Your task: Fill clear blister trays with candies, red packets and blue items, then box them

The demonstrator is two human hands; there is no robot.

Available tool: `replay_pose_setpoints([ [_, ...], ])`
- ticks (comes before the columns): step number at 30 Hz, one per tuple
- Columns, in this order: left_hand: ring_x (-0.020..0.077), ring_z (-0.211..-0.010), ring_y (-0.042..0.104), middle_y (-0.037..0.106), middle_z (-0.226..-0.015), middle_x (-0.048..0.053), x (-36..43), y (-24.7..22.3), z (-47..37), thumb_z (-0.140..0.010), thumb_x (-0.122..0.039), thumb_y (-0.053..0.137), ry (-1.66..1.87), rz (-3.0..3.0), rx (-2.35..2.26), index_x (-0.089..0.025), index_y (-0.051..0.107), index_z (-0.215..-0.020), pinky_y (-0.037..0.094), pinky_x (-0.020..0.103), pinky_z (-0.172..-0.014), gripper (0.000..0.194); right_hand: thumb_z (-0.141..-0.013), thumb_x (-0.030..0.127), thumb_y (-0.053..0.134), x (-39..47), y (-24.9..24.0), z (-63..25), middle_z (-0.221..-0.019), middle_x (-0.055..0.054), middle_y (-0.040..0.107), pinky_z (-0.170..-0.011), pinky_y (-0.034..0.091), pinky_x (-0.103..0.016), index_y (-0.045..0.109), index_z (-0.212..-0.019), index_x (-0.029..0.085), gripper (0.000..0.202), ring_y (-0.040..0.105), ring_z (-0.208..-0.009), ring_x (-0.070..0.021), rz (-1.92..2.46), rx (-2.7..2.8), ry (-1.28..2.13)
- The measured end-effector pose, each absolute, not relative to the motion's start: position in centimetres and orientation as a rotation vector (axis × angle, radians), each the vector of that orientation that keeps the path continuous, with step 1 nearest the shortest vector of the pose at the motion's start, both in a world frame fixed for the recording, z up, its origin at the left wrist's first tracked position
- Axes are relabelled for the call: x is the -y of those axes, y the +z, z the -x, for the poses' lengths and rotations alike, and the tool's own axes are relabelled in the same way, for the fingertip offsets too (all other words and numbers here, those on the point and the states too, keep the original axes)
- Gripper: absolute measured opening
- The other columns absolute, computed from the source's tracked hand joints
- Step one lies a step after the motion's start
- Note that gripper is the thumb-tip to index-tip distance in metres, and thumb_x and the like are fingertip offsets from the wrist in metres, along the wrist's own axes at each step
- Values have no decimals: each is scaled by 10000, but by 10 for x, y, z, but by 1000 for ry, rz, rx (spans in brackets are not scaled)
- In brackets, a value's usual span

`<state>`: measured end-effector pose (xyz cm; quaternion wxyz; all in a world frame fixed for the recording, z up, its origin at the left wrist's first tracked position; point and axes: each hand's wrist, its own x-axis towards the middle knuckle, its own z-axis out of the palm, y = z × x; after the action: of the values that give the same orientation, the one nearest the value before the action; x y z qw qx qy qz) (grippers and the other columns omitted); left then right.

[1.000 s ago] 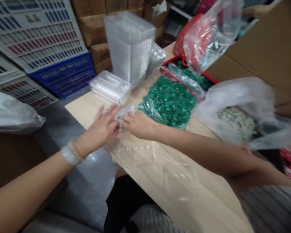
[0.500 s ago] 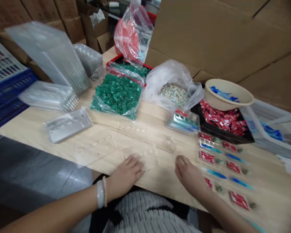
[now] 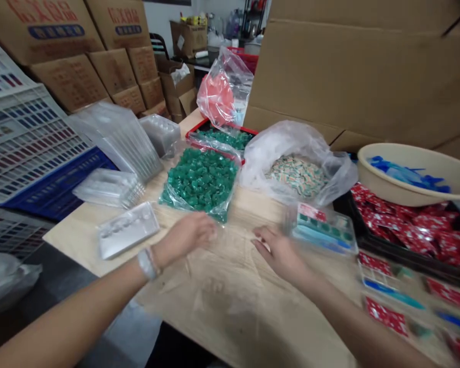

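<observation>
My left hand (image 3: 187,236) is just in front of the bag of green pieces (image 3: 201,179), its fingers curled and blurred over the wooden table (image 3: 222,327). Right of it, my right hand (image 3: 274,248) has its thumb and forefinger apart, left of a filled clear box (image 3: 322,227). Faint clear plastic trays (image 3: 214,291) lie on the wood near both hands. Whether either hand touches one is too blurred to tell. At the left stands a stack of clear trays (image 3: 126,227).
Behind are a white bag of small patterned pieces (image 3: 299,176) and a beige basin (image 3: 417,191) of blue items over red packets (image 3: 425,230). Filled trays (image 3: 387,291) line the right side. More clear plastic (image 3: 118,133) stands at the left, beside crates (image 3: 34,133).
Both hands have moved forward over the table, towards the green bag and the filled box. The view has shifted, showing more boxes and crates at the back left.
</observation>
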<state>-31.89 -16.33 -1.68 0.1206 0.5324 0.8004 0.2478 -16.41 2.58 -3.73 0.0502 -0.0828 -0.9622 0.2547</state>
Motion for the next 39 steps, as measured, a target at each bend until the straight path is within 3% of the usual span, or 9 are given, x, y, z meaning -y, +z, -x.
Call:
replay_pose_setpoints([
  [4,186,-832,527,546,-907,76,122,-31,378,-801,-277,476,518,-1324,-2719,-161,601,-926,406,296,-733,212,-808,158,437,-41,-34,271,-816,-48,581,-702,421,-257,584,-865,167,158,537,-761,-146,175,2821,798],
  [10,179,-803,508,521,-863,60,121,-50,372,-814,-206,432,394,-1358,-2695,-177,599,-827,406,311,-730,171,-817,153,411,-46,-51,348,-884,-52,578,-765,415,-261,590,-930,167,212,528,-835,-148,184,2762,768],
  [15,162,-806,511,526,-878,49,130,-50,388,-714,-78,476,879,-1068,-2610,-169,594,-874,420,308,-762,218,-817,134,384,-26,-51,372,-960,-71,534,-735,420,-285,561,-1024,202,280,491,-889,-181,46,2933,459],
  [19,125,-693,529,560,-805,33,134,-43,403,-668,-99,551,1484,-417,-2234,-135,606,-869,450,292,-710,212,-802,120,392,-17,-47,378,-970,-90,506,-703,424,-321,573,-950,203,248,470,-900,-215,-52,3036,223],
  [21,104,-650,549,584,-771,26,136,-36,400,-686,-126,567,1733,-124,-1842,-130,598,-880,464,263,-677,197,-793,119,412,-19,-46,371,-990,-101,501,-745,422,-331,569,-940,177,223,465,-924,-214,-55,2968,316],
  [24,99,-634,585,603,-721,29,134,-32,386,-713,-95,548,1882,102,-1409,-133,581,-910,480,225,-635,204,-773,124,450,-26,-49,350,-1007,-94,507,-761,432,-301,546,-993,146,241,500,-866,-167,16,2730,744],
  [29,75,-619,574,605,-713,32,109,-39,371,-719,-63,537,1971,212,-1228,-105,595,-781,486,196,-621,94,-732,132,496,-35,-67,341,-786,-27,578,-664,450,-261,580,-912,129,199,534,-666,-113,342,2533,1304],
  [34,47,-514,505,562,-615,-17,78,-29,369,-658,-138,628,1975,37,-1385,-111,567,-699,426,174,-524,78,-704,124,513,-40,-49,343,-761,-7,595,-694,436,-261,593,-933,138,243,534,-689,-110,268,2557,1309],
  [39,49,-448,437,509,-546,-32,72,-19,317,-664,-267,618,1760,-238,-1547,-114,554,-680,320,171,-409,166,-739,168,482,-58,-22,237,-808,-7,588,-671,431,-253,546,-1046,187,314,533,-686,-108,252,2511,1263],
])
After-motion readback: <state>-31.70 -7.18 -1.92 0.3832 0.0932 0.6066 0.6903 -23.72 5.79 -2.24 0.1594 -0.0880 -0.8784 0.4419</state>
